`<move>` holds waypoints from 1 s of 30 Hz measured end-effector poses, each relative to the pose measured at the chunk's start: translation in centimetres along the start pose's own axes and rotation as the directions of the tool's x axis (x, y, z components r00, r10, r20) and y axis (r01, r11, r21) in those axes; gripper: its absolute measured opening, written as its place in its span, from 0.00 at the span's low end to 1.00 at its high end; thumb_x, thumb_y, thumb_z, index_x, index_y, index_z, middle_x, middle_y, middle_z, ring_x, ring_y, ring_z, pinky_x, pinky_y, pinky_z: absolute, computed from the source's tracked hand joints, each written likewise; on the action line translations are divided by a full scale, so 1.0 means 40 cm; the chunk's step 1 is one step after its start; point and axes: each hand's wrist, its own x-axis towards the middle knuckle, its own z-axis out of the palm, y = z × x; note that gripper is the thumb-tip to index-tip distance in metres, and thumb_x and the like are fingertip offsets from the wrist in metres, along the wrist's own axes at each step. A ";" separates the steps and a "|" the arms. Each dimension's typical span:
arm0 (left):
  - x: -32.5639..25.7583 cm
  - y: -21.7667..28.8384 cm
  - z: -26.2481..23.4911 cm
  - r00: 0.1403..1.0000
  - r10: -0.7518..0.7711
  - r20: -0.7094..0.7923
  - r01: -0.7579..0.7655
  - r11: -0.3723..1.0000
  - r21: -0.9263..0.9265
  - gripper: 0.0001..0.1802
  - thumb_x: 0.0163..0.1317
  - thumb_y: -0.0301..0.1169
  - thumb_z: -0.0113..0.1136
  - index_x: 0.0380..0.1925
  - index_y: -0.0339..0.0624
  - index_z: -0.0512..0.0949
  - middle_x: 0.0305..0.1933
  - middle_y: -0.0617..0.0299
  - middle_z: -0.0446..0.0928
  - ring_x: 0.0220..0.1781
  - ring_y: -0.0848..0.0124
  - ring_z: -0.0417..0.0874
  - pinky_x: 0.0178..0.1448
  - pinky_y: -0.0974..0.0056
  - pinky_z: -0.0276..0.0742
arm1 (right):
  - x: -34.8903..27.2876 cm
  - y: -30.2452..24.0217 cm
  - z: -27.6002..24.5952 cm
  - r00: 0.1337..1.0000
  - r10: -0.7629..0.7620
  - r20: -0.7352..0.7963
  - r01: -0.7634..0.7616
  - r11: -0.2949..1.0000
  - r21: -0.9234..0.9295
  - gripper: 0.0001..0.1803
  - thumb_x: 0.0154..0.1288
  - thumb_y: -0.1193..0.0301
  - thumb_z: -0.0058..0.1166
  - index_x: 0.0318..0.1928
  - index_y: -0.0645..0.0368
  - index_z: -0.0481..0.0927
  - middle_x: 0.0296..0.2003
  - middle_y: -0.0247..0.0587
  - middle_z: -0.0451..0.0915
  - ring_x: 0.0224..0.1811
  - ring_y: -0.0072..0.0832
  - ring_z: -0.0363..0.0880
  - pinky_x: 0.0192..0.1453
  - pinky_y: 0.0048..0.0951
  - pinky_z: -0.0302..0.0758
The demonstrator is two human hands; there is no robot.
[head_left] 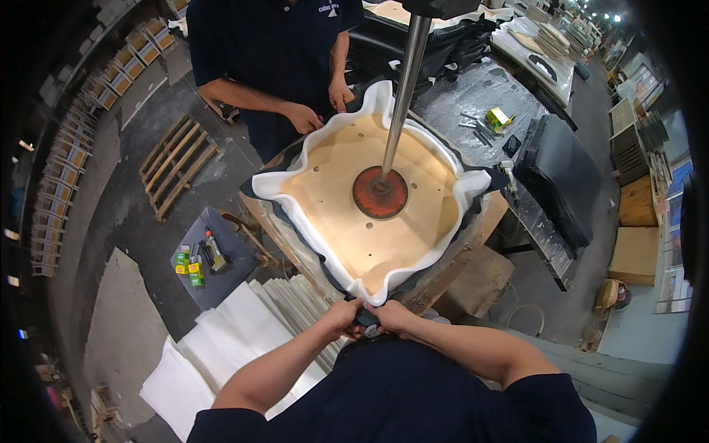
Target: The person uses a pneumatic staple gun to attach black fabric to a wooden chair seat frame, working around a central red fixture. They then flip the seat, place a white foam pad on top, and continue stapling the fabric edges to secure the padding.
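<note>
A square wooden seat panel [332,236] lies under a round red press plate [369,198] at the end of a steel rod [405,96]. White padding [295,214] curls up all round the panel, with dark cover material [325,269] outside it. At the near corner, my left hand [342,319] and my right hand [393,317] are close together, both closed on the edge of the dark cover [365,317]. Their fingertips are partly hidden. Across the panel, a co-worker's two hands [304,118] are at the far left edge of the cover.
Stacked white padding sheets [236,325] lie at my left, beside a small table [214,284] with a staple gun [214,251] and yellow-green boxes [194,272]. A wooden pallet [177,166] is on the floor. Right stand a plastic-covered table [465,103] and black cushions [557,181].
</note>
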 end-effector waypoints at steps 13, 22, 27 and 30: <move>0.000 -0.067 0.050 0.841 0.520 -0.150 -0.379 0.763 0.524 0.18 0.80 0.34 0.51 0.61 0.40 0.82 0.36 0.46 0.86 0.30 0.59 0.89 0.33 0.52 0.83 | -0.063 0.029 -0.025 0.917 -0.386 -0.106 0.346 0.897 -0.275 0.34 0.81 0.47 0.48 0.48 0.72 0.88 0.45 0.74 0.87 0.52 0.65 0.87 0.58 0.56 0.81; -0.046 -0.073 0.063 0.961 0.238 -0.142 -0.275 0.884 -0.379 0.22 0.85 0.43 0.51 0.48 0.34 0.84 0.32 0.53 0.87 0.27 0.63 0.87 0.35 0.57 0.85 | -0.088 0.023 -0.078 0.934 -0.351 0.069 0.357 0.925 -0.130 0.32 0.83 0.46 0.53 0.43 0.68 0.86 0.32 0.58 0.86 0.37 0.48 0.88 0.47 0.44 0.82; -0.255 0.010 0.072 0.805 0.593 0.019 -0.585 0.798 -0.148 0.22 0.85 0.43 0.55 0.45 0.33 0.86 0.39 0.55 0.89 0.43 0.66 0.92 0.53 0.62 0.87 | -0.170 0.114 -0.308 0.687 -0.705 -0.179 0.610 0.692 -0.386 0.15 0.75 0.58 0.66 0.49 0.58 0.87 0.42 0.51 0.88 0.44 0.49 0.88 0.50 0.44 0.82; -0.296 0.120 0.182 0.667 0.720 0.192 -0.732 0.681 -0.008 0.22 0.81 0.46 0.61 0.51 0.34 0.87 0.48 0.52 0.90 0.56 0.60 0.91 0.65 0.58 0.83 | -0.165 0.194 -0.470 0.365 -0.862 -0.351 0.546 0.503 -0.670 0.15 0.67 0.70 0.68 0.53 0.57 0.86 0.48 0.51 0.87 0.55 0.54 0.84 0.60 0.48 0.81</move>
